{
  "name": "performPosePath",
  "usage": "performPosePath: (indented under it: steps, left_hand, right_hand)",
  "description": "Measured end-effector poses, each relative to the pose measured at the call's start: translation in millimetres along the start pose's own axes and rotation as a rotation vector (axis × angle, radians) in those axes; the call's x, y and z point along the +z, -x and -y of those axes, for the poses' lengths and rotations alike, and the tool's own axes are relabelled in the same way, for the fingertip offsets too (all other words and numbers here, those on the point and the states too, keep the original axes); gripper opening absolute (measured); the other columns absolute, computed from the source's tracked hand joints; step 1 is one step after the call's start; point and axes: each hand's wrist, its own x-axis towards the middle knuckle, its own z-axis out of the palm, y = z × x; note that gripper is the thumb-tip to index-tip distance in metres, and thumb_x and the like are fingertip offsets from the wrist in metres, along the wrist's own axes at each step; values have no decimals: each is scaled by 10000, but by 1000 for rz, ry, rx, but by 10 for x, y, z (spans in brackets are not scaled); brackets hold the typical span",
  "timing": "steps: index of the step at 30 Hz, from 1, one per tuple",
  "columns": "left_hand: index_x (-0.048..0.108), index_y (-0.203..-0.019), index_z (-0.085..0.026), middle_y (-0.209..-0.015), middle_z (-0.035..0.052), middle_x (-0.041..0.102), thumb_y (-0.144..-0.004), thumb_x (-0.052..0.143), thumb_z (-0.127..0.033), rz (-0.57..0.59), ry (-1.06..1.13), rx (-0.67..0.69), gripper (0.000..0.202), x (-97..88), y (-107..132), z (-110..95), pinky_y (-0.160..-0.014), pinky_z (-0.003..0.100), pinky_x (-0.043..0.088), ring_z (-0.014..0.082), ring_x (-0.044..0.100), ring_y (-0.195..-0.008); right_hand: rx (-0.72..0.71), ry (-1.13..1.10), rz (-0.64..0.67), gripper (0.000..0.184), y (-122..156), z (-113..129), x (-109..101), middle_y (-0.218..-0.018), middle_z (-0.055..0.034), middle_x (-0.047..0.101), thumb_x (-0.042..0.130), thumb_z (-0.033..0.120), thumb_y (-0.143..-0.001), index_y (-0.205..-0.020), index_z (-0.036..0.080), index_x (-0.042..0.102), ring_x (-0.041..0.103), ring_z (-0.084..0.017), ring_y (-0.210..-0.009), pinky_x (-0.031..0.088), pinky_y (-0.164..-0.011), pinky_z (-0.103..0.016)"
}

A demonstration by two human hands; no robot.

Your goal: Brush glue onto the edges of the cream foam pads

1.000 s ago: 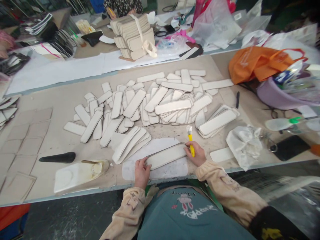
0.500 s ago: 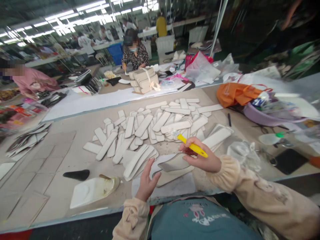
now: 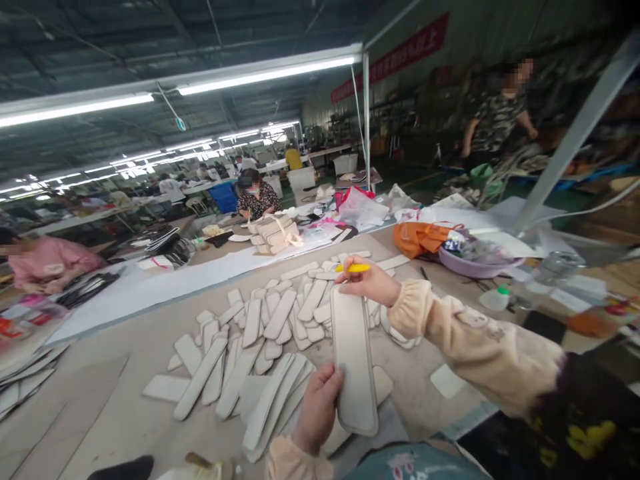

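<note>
A long off-white panel (image 3: 356, 363) with rounded corners and a darker edge is held up lengthwise in front of me. My left hand (image 3: 319, 405) grips its left edge near the lower end, thumb on the face. At the top end, my right hand (image 3: 373, 283) pinches the panel and also keeps a yellow-handled brush (image 3: 356, 268); the bristles are hidden. Behind the panel spreads a loose heap of similar off-white strips (image 3: 281, 313). Several overlapping strips (image 3: 275, 400) lie fanned just left of my left hand.
A white container (image 3: 200, 471) with a stick and a dark tapered object (image 3: 123, 469) are cut off at the bottom edge. At right stand a purple basin (image 3: 463, 263) and an orange bag (image 3: 417, 238). Co-workers sit across the table; another person (image 3: 500, 120) stands at far right.
The panel has been raised and turned with its broad face toward me. My left hand, open before, has closed on its edge. The brush has turned in my right hand, and the view has tilted up.
</note>
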Motion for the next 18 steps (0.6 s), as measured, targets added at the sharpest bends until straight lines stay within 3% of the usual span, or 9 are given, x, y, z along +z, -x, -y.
performPosePath:
  steps: [5, 18]
  left_hand:
    - [649, -1045, -128, -923, 94, 695, -795, 601, -382, -59, 61, -12, 360, 73, 66, -30, -759, 306, 482, 210, 626, -856]
    - [641, -1044, -141, -853, 72, 699, -785, 592, -431, -70, -25, -50, 392, 12, 169, -33, -707, 301, 498, 203, 631, -806]
  right_hand:
    - [55, -7, -50, 459, 19, -61, 27, -684, 46, 645, 812, 211, -492, -783, 208, 456, 651, -143, -708, 494, -669, -272]
    - [85, 53, -36, 418, 20, -144, 110, -657, 59, 621, 791, 191, -504, -774, 209, 472, 606, -113, -629, 464, -581, -231]
